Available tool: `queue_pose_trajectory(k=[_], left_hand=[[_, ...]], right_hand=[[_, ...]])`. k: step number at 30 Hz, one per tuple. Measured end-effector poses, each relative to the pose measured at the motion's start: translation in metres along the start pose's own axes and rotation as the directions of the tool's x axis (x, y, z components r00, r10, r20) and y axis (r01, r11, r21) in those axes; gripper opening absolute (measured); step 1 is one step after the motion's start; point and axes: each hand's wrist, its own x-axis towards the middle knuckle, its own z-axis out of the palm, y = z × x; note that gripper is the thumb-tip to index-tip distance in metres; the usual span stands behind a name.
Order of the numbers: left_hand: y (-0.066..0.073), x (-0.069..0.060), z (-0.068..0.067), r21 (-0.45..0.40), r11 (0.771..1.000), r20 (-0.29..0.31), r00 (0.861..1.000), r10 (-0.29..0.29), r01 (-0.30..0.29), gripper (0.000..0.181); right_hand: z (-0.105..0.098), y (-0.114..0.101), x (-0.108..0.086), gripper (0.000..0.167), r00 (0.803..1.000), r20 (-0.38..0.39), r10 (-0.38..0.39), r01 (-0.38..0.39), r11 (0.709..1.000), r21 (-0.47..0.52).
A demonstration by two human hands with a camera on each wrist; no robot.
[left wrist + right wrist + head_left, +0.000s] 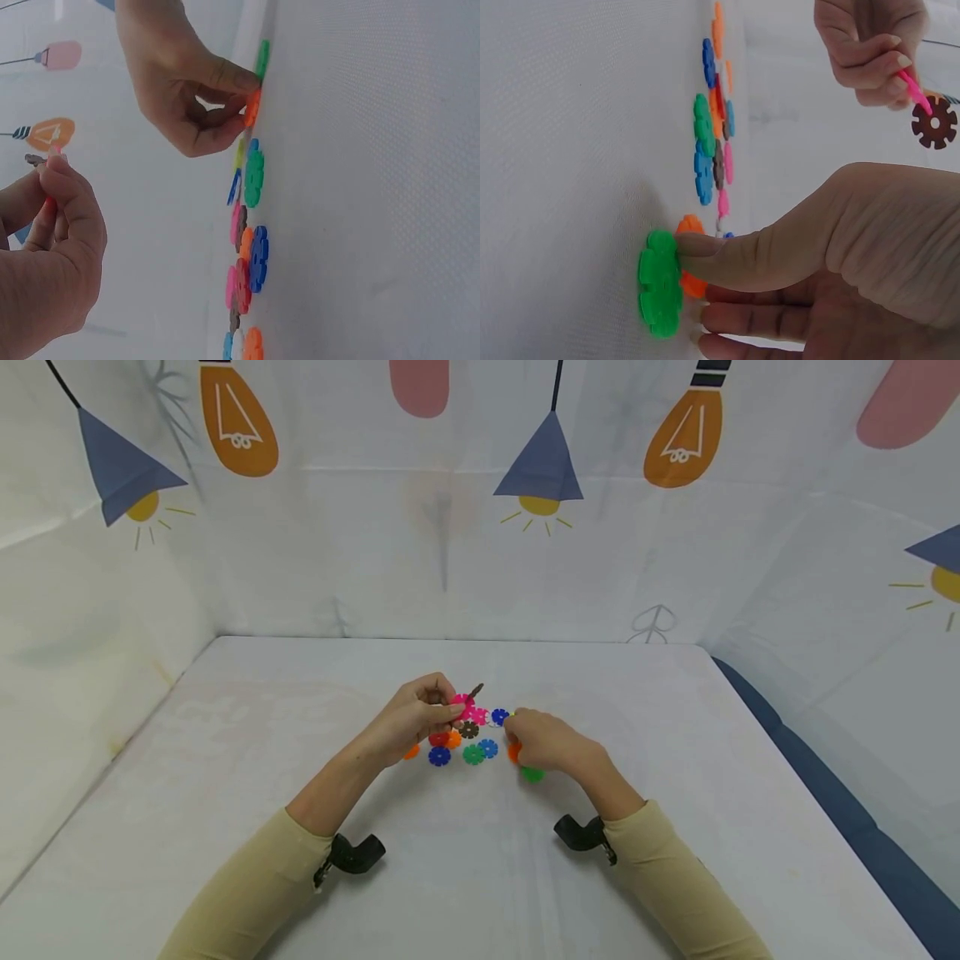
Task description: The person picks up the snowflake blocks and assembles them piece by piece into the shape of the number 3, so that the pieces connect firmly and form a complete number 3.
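My left hand [408,714] is raised above the table and pinches a pink notched plastic disc [913,90]. A brown notched disc [934,129] is slotted into that pink one at an angle. At the right end of the scattered discs, my right hand [551,739] reaches down to the table. Its thumb and fingers pinch an orange notched disc [253,109], which the thumb partly covers in the right wrist view. Right beside the thumb lies a bright green disc [660,285].
Several loose discs lie between the hands, among them a dark blue one [439,756], a green one [473,754] and a light blue one [489,748]. They rest on a white-covered table [450,877]. A printed white curtain [375,552] stands behind it.
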Motion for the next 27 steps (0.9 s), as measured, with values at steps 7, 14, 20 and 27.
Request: queue_pose_trajectory(k=[7,14,20,27], left_hand=[[-0.002,0.002,-0.001,-0.032,0.999,0.014,1.000,-0.011,0.012,0.008],[-0.004,0.004,0.000,-0.054,0.998,0.037,0.999,-0.025,0.027,0.009],[-0.005,0.004,0.000,-0.080,0.996,0.022,0.999,-0.036,0.037,0.009],[-0.005,0.004,0.000,-0.095,0.994,0.013,0.999,-0.050,0.051,0.013]], right_hand=[[0.000,0.003,0.003,0.020,1.000,0.002,-0.017,0.017,0.999,0.046],[-0.007,0.005,0.000,0.021,0.998,-0.016,-0.060,0.061,0.987,0.148],[-0.013,0.012,-0.001,0.021,0.986,-0.098,-0.134,0.148,0.977,0.154],[-0.027,0.019,-0.007,0.013,0.975,-0.182,-0.126,0.171,0.951,0.257]])
